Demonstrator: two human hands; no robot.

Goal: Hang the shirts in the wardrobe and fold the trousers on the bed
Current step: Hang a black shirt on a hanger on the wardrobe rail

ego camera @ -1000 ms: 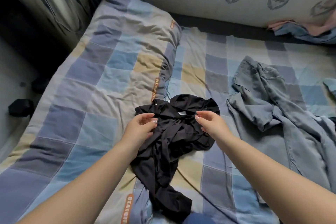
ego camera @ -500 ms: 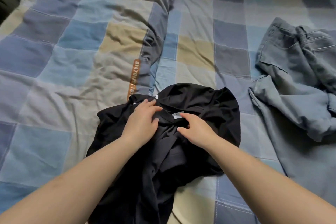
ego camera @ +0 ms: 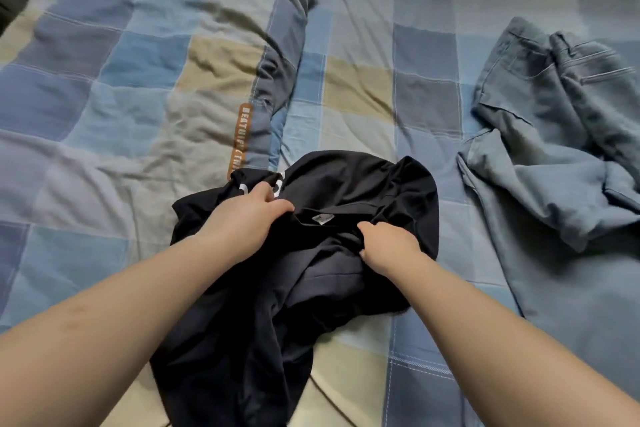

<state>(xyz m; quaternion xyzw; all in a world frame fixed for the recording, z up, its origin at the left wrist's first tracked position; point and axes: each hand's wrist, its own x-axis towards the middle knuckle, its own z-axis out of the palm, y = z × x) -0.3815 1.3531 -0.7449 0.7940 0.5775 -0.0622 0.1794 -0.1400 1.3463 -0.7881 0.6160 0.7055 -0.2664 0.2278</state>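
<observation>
Black shirt (ego camera: 346,191) lies crumpled at the near middle of the checked bed (ego camera: 363,87), jeans (ego camera: 554,149) well apart to its right. Half a second ago both hands only touched it — now the left hand (ego camera: 242,222) and right hand (ego camera: 388,246) grip the fabric either side of the collar label (ego camera: 322,218), likely ready to lift it for hanging.

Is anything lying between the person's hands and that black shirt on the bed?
No. Both hands are already on the black shirt: the left hand and the right hand grip its fabric on either side of the neck label. The jeans lie apart to the right, not touching it.
</observation>
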